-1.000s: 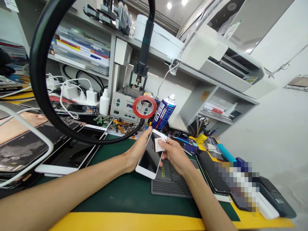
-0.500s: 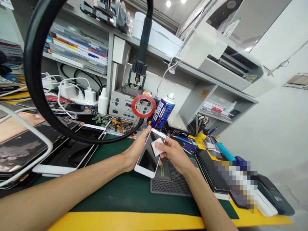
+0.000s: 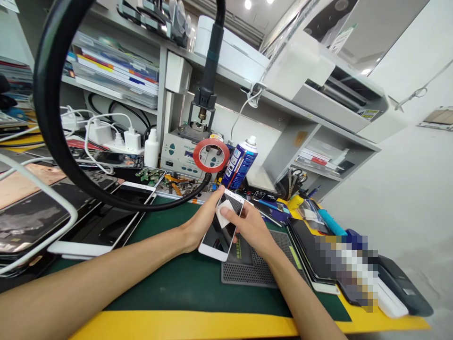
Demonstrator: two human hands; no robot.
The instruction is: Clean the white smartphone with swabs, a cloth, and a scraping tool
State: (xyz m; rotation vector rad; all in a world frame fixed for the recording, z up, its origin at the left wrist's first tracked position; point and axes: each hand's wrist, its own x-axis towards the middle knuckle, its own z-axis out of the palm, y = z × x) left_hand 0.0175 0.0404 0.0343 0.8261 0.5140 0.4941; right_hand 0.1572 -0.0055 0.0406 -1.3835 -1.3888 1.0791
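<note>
A white-framed smartphone (image 3: 216, 242) is tilted above the green mat, its dark screen facing me. My left hand (image 3: 200, 226) grips it along the left edge, thumb lying up the side near the top; the other fingers are hidden behind. Against the screen, the thumb of my right hand (image 3: 251, 224) presses a small white wipe (image 3: 223, 213). The right fingers curl behind the phone's right edge. Under the phone and right hand lies a grey perforated pad (image 3: 244, 275).
A black hot-air hose (image 3: 49, 118) loops over the left side. Behind the phone stand a blue spray can (image 3: 239, 163) and a grey rework station (image 3: 177, 148) with a red tape roll (image 3: 196, 158). Tablets and phones (image 3: 106, 222) lie left; a dark tablet (image 3: 311, 250) lies right.
My right thumb has slid the white wipe leftward and slightly up across the screen. The phone and my left hand have barely moved.
</note>
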